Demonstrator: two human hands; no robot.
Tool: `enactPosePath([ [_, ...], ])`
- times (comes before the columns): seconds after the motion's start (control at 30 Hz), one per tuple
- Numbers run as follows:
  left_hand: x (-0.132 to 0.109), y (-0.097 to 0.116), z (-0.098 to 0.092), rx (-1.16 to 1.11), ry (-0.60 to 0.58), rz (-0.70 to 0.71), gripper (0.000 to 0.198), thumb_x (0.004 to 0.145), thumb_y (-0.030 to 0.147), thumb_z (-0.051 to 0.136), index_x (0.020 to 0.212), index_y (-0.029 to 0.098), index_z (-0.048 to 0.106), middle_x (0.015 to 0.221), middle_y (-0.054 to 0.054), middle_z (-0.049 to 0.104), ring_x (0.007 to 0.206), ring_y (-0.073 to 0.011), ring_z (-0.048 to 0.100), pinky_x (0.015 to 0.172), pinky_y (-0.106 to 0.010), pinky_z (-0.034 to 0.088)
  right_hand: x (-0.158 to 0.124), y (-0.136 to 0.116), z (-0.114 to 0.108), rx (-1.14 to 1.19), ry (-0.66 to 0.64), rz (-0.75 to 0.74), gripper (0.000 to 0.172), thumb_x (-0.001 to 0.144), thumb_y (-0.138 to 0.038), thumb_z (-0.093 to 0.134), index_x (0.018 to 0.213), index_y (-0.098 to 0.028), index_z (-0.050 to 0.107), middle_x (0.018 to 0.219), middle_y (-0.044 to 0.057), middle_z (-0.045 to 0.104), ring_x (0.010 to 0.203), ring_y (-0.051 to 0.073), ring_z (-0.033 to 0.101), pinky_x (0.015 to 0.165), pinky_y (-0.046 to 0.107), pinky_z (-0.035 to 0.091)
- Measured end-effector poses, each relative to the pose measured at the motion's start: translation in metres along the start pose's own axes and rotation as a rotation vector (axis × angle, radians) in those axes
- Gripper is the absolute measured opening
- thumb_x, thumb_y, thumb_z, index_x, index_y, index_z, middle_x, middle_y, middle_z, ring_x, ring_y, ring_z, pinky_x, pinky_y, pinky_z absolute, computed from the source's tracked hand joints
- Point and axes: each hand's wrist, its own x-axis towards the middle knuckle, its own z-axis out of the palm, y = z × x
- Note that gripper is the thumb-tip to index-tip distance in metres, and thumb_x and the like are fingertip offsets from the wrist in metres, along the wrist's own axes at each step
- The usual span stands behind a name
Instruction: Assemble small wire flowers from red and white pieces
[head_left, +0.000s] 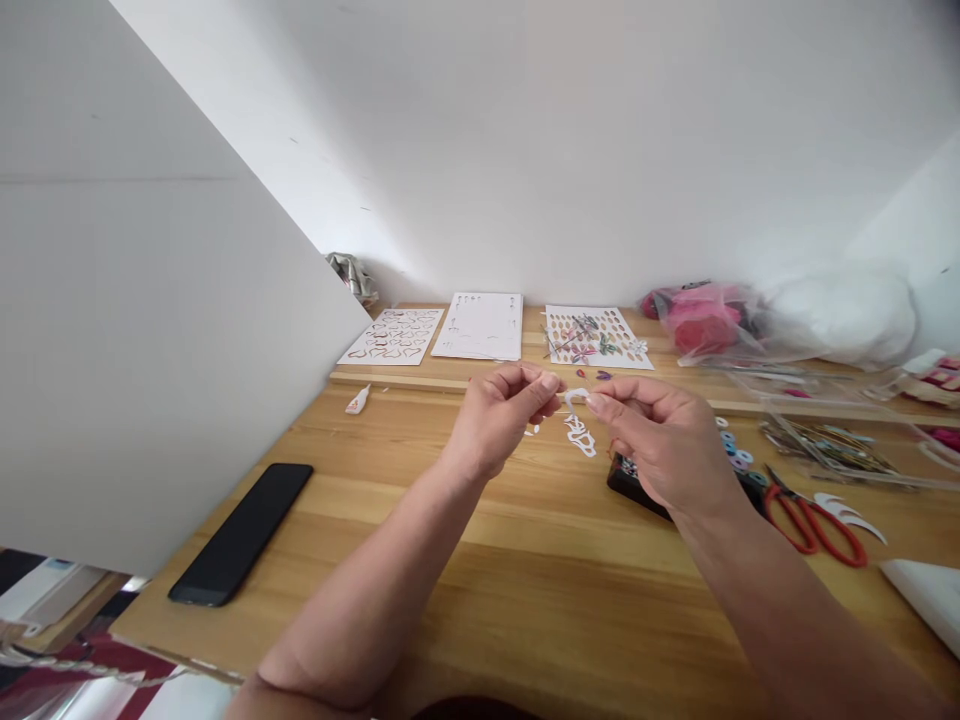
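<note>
My left hand (501,410) and my right hand (660,440) are raised over the wooden table (465,560), fingertips almost meeting. Both are closed in a pinch on a small white paper cut-out (576,397) held between them. More white cut-out pieces (581,437) lie on the table just below. A black tray (628,478) with small parts sits under my right hand, partly hidden by it.
A black phone (241,533) lies at the left. Three punched sheets (480,327) lie at the back. Red scissors (814,520), coloured rings (736,452), thin sticks (829,447) and plastic bags (709,320) crowd the right. A small glue tube (358,400) lies by the white panel (150,330).
</note>
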Motion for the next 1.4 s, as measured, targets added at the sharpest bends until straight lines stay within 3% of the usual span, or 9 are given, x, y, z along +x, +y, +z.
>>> enactPosePath([
  [0.2,0.001,-0.001,-0.002,0.068,-0.01,0.05,0.027,0.079,0.04,0.071,0.074,0.016,0.062,0.071,-0.002,0.065,0.067,-0.0099,0.056,0.062,-0.023,0.041,-0.001,-0.005,-0.004,-0.146,-0.063,-0.035,0.024,0.078,-0.043,0.076,0.076,-0.021,0.07,0.047,-0.008,0.032,0.043,0.007,0.025,0.04,0.024,0.019],
  [0.43,0.002,0.002,-0.008,0.287,-0.058,0.124,0.028,0.085,0.038,0.065,0.07,0.016,0.059,0.07,-0.001,0.063,0.066,-0.0093,0.053,0.063,-0.023,0.041,-0.003,-0.009,-0.002,-0.277,-0.113,-0.087,0.021,0.081,-0.039,0.072,0.072,-0.02,0.07,0.045,-0.007,0.034,0.042,0.006,0.022,0.04,0.025,0.014],
  [0.77,0.002,0.004,-0.005,0.115,-0.041,0.061,0.026,0.084,0.04,0.065,0.077,0.016,0.058,0.074,-0.003,0.065,0.07,-0.0104,0.06,0.049,-0.017,0.042,0.002,0.003,-0.006,-0.129,-0.103,-0.015,0.028,0.081,-0.049,0.073,0.081,-0.021,0.073,0.049,-0.007,0.035,0.043,0.007,0.026,0.041,0.024,0.016],
  [1.2,0.0,0.005,-0.003,0.128,-0.064,0.038,0.018,0.085,0.03,0.064,0.077,0.015,0.059,0.07,-0.002,0.066,0.065,-0.0104,0.064,0.046,-0.015,0.046,0.0,-0.008,-0.006,-0.393,-0.114,-0.091,0.021,0.082,-0.038,0.069,0.071,-0.019,0.071,0.047,-0.007,0.031,0.045,0.007,0.023,0.043,0.025,0.016],
  [1.4,0.0,0.007,-0.001,0.093,-0.082,0.008,0.017,0.089,0.03,0.062,0.082,0.015,0.059,0.073,-0.003,0.066,0.066,-0.0109,0.066,0.05,-0.018,0.051,0.0,-0.008,-0.005,-0.39,-0.075,-0.093,0.021,0.081,-0.037,0.069,0.071,-0.019,0.07,0.047,-0.007,0.032,0.045,0.007,0.024,0.043,0.025,0.017],
])
